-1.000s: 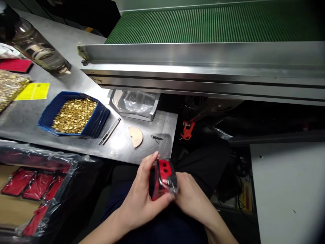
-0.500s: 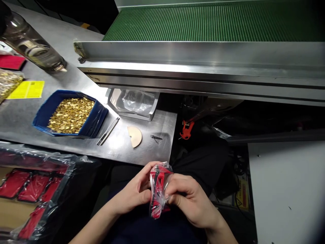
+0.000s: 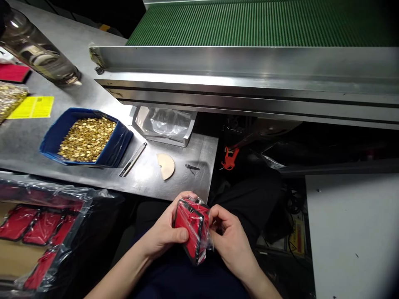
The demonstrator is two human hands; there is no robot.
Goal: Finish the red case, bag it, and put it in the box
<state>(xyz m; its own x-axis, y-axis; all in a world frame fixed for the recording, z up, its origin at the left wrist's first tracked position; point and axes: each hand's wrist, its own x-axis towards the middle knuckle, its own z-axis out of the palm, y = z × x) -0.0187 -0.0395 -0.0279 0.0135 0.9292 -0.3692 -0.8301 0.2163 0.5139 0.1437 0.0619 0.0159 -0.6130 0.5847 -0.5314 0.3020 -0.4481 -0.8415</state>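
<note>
A red pouch with black edging, wrapped in clear plastic, is held above my lap. My left hand grips it from the left, thumb across its red face and fingers behind. On the other side, my right hand pinches the clear plastic film at the pouch's right edge; its fingertips are partly hidden. Just beyond my hands, a half-round beige disc and a small dark nail clipper-like tool lie on the metal table.
A blue bin of small gold metal parts, a utility knife and a grey tray with clear bags stand on the table. Left sits a plastic-lined box of red pouches. A green conveyor belt runs behind; a white surface lies right.
The pouch has turned from its narrow edge to show its broad red face. My left thumb now lies across that face, and my right hand has shifted slightly right.
</note>
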